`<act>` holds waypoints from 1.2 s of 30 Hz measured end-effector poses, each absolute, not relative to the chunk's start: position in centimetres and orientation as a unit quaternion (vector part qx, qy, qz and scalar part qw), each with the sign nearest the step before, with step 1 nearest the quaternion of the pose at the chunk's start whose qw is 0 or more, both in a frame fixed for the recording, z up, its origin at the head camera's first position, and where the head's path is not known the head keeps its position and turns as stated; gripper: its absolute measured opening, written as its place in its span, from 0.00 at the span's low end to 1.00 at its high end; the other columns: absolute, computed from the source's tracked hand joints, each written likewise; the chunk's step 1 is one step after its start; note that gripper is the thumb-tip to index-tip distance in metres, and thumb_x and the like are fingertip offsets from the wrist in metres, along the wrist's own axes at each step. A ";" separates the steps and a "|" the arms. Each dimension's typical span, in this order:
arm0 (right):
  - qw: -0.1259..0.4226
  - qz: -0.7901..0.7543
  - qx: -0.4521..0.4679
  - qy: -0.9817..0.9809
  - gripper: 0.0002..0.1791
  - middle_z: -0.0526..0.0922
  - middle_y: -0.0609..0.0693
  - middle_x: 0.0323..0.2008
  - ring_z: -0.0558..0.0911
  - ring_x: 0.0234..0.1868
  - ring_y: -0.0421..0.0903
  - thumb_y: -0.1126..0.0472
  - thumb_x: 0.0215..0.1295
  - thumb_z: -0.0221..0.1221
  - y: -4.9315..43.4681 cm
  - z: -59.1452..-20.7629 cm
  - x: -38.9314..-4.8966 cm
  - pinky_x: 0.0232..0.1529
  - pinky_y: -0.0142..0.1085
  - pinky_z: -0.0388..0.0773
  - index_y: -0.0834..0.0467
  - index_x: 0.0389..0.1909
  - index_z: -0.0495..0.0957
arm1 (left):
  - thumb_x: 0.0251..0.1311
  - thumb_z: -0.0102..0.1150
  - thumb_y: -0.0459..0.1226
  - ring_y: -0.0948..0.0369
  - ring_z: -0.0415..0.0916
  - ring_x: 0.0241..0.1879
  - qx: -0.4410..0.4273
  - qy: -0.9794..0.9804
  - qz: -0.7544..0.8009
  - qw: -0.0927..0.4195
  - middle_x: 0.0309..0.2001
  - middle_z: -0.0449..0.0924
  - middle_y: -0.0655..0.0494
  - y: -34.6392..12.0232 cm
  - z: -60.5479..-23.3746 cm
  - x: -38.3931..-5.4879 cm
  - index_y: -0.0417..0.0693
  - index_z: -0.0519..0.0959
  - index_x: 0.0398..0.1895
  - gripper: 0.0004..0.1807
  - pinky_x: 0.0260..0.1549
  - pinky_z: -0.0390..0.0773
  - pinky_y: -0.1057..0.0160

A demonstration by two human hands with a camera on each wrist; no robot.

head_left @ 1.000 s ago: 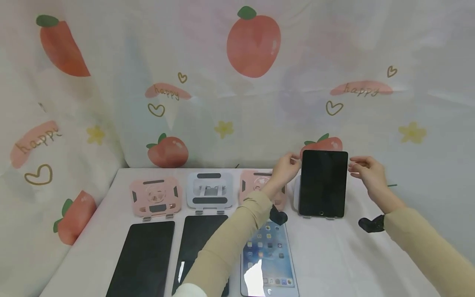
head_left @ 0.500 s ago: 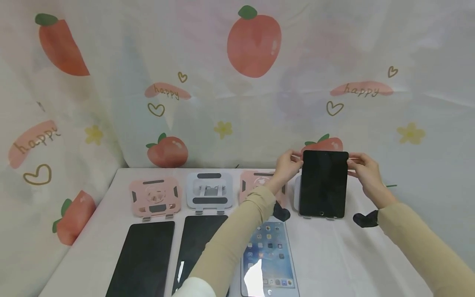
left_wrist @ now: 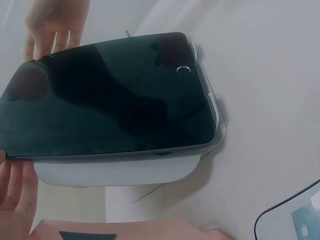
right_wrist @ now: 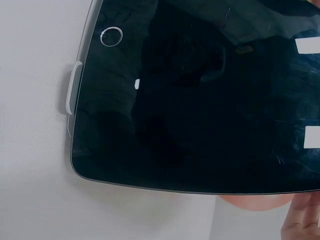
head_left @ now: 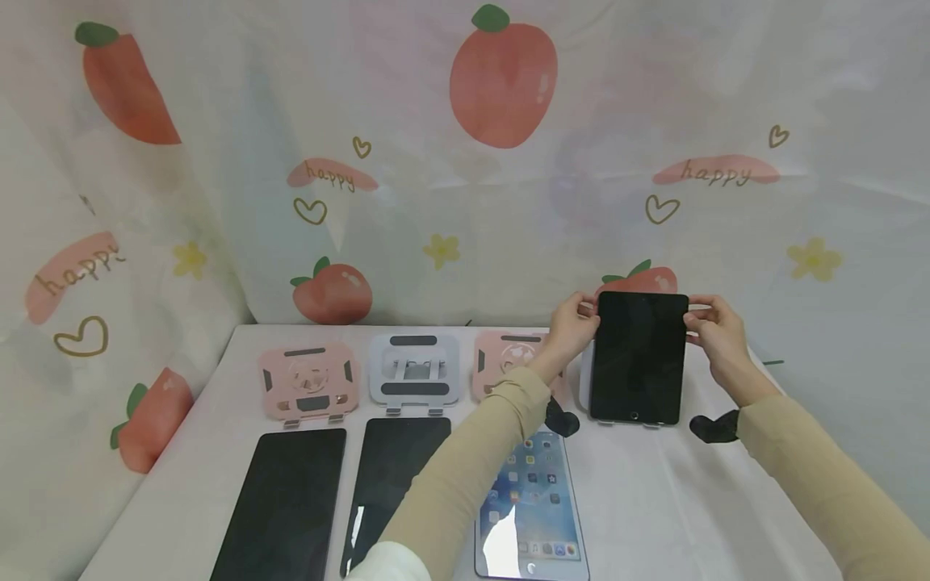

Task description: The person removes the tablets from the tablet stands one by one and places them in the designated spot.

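A black-screened tablet (head_left: 639, 355) leans upright on a pale stand (head_left: 584, 379) at the back right of the table. Its lower edge sits on the stand's small lip (left_wrist: 214, 110). My left hand (head_left: 574, 329) pinches the tablet's left edge near the top corner, thumb towards the front. On the opposite edge my right hand (head_left: 719, 339) pinches near the other top corner. In the left wrist view the left fingers (left_wrist: 20, 195) lie beside the stand's pale plate. The right wrist view shows the right fingers (right_wrist: 302, 215) below the tablet's edge.
Further left stand a pink stand (head_left: 308, 379), a pale blue-grey stand (head_left: 414, 367) and another pink stand (head_left: 501, 355). Two dark tablets (head_left: 283, 500) (head_left: 400, 460) and a white tablet with a lit screen (head_left: 541, 516) lie in front. A fruit-printed curtain (head_left: 508, 226) hangs behind.
My right hand has moved left from just beside the tablet and now pinches its right edge. The left hand has closed in on the left edge. The tablet stays on the stand.
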State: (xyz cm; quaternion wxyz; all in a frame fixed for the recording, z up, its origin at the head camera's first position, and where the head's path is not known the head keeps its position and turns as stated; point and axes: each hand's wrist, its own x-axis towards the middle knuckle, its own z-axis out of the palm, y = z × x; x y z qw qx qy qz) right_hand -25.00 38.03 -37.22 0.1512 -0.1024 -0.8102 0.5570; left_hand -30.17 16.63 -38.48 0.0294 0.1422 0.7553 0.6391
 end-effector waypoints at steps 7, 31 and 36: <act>0.152 0.556 -0.102 -0.811 0.13 0.73 0.33 0.31 0.75 0.31 0.28 0.66 0.71 0.48 37.8 -36.9 -24.9 0.33 0.21 0.76 0.41 0.44 0.69 | 0.63 0.55 0.29 0.65 0.75 0.33 0.140 0.752 0.644 0.028 0.39 0.78 0.51 16.4 -38.4 -29.8 0.46 0.77 0.48 0.12 0.27 0.73 0.73; 0.182 0.666 -0.051 -0.722 0.15 0.77 0.37 0.30 0.76 0.29 0.32 0.72 0.67 0.50 37.7 -35.7 -22.7 0.31 0.19 0.76 0.48 0.42 0.73 | 0.59 0.59 0.27 0.66 0.75 0.30 0.177 0.749 0.639 -0.006 0.38 0.80 0.49 15.6 -37.5 -28.3 0.48 0.78 0.48 0.14 0.26 0.74 0.74; 0.178 0.682 -0.022 -0.710 0.14 0.78 0.38 0.30 0.77 0.29 0.33 0.74 0.66 0.50 37.7 -35.2 -21.8 0.31 0.20 0.77 0.51 0.43 0.73 | 0.59 0.59 0.27 0.68 0.73 0.28 0.191 0.740 0.644 -0.012 0.38 0.81 0.48 15.3 -37.2 -27.8 0.47 0.79 0.47 0.14 0.26 0.75 0.75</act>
